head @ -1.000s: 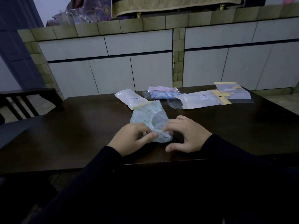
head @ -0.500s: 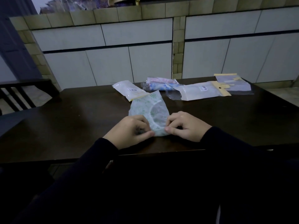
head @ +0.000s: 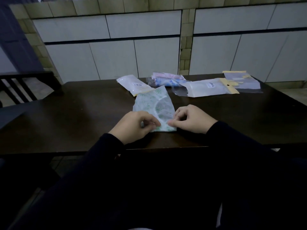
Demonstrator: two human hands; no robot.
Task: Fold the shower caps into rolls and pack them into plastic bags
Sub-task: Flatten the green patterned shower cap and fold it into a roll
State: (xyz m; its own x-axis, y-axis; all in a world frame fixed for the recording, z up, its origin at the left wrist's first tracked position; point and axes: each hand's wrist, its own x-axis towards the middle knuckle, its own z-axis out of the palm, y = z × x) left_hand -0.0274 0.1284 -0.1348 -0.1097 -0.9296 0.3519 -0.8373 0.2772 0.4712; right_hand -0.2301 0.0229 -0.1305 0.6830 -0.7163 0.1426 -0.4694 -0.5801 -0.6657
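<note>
A pale shower cap with a green print (head: 155, 105) lies flattened on the dark table (head: 66, 117), its near edge turned up into a small fold. My left hand (head: 132, 126) pinches that near edge from the left. From the right, my right hand (head: 191, 119) pinches the same edge with curled fingers. Behind the cap lie a white plastic bag (head: 131, 83), a clear bag with a yellow header (head: 206, 87), and a blue and pink bundle of caps (head: 166, 79).
Another clear bag with a yellow header (head: 242, 81) sits at the far right of the table. A dark chair (head: 20, 87) stands at the left. A tiled wall with white cabinet panels (head: 149, 47) rises behind the table.
Both hands have closed in on the cap's near edge and turned it up; the right hand went from lying flat on the table to pinching the cap.
</note>
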